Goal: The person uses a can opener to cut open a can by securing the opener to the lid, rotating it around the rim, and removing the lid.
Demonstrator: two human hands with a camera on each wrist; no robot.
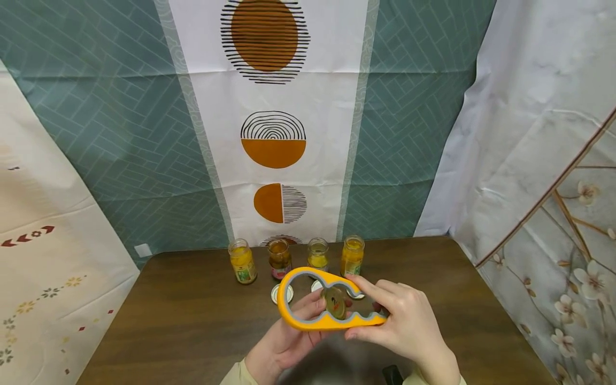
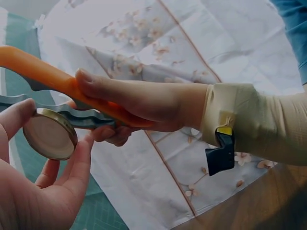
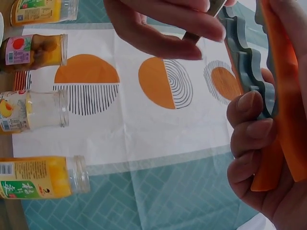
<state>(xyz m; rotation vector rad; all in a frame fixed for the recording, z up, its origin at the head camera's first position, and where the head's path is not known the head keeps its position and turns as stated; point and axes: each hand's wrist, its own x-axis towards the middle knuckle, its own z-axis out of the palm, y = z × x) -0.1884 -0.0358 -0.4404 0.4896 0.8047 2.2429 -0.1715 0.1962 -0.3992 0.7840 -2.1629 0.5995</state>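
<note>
My left hand (image 1: pixel 295 334) pinches a golden jar lid (image 1: pixel 335 303) by its edge between thumb and fingers. In the left wrist view the lid's pale inner side (image 2: pixel 50 134) faces the camera. My right hand (image 1: pixel 406 315) grips the handle ends of an orange jar opener (image 1: pixel 282 299) with grey scalloped inner edges. From the head view the lid shows within the opener's outline, between its two arms. Both hands are raised above the brown table (image 1: pixel 192 321), in front of the jars.
Several open glass jars stand in a row at the table's back, including a yellow-filled jar (image 1: pixel 243 262) at left, a darker jar (image 1: pixel 279 259) and a yellow jar (image 1: pixel 353 254) at right. A loose lid (image 1: pixel 276 294) lies before them. Patterned cloth (image 1: pixel 269 214) hangs behind.
</note>
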